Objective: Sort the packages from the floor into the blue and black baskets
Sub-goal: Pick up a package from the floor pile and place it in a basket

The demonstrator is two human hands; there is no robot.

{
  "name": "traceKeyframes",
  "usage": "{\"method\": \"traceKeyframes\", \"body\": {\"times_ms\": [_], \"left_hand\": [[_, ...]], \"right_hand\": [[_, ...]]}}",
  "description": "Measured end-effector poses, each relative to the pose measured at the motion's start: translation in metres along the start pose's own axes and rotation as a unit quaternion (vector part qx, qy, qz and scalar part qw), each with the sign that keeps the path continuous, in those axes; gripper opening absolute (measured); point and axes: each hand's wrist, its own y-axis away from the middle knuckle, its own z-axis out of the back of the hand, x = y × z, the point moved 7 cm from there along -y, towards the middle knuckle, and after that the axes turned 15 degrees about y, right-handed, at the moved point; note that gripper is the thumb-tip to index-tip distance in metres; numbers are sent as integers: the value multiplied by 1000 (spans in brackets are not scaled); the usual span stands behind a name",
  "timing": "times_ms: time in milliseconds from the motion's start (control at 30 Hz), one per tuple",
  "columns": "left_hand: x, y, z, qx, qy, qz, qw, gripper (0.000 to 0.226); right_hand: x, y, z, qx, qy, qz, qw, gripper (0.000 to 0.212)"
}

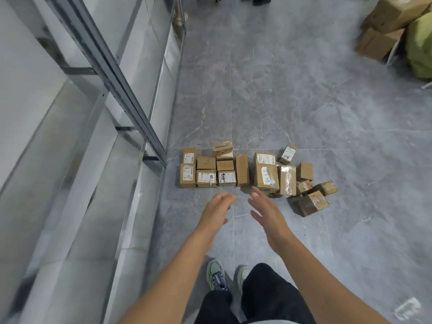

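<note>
While both hands, left hand (pixel 216 208) and right hand (pixel 265 210), reach out open and empty, every package (pixel 266 173) sits mid-frame, unsorted; no baskets visible.

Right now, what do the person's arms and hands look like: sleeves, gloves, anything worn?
Left hand and right hand are bare: no gloves, and no rings, watch or bands visible. Both forearms are uncovered to the frame's bottom edge; no sleeve shows. Below: dark trousers and pale green-grey sneakers.
</note>
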Motion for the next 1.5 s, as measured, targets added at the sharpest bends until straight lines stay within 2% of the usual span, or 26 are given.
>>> {"method": "traceKeyframes", "body": {"times_ms": [233, 367, 533, 667, 800, 1000, 1233, 1500], "left_hand": [[-3, -59, -34, 19, -31, 46, 998, 17], [-4, -105, -60, 7, -48, 69, 996, 7], [0, -179, -108, -17, -50, 115, 992, 16], [11, -232, -141, -27, -48, 146, 988, 26], [27, -283, -160, -40, -73, 173, 981, 28], [72, -371, -170, -39, -106, 236, 965, 41], [141, -514, -169, -10, -144, 258, 955, 13], [216, -628, -172, 21, -145, 257, 955, 19]], "right_hand": [[-9, -55, 43, -27, -3, -45, 999, 51], [-22, -104, 79, -28, -16, -79, 996, 51], [-48, -181, 139, -19, -14, -149, 989, 56], [-69, -243, 183, -14, -6, -186, 982, 50], [-93, -302, 210, -14, 3, -216, 976, 51], [-143, -391, 221, -22, 6, -258, 966, 51], [-226, -502, 205, -45, 15, -290, 956, 57], [-286, -579, 196, -107, 48, -307, 944, 54]]}}
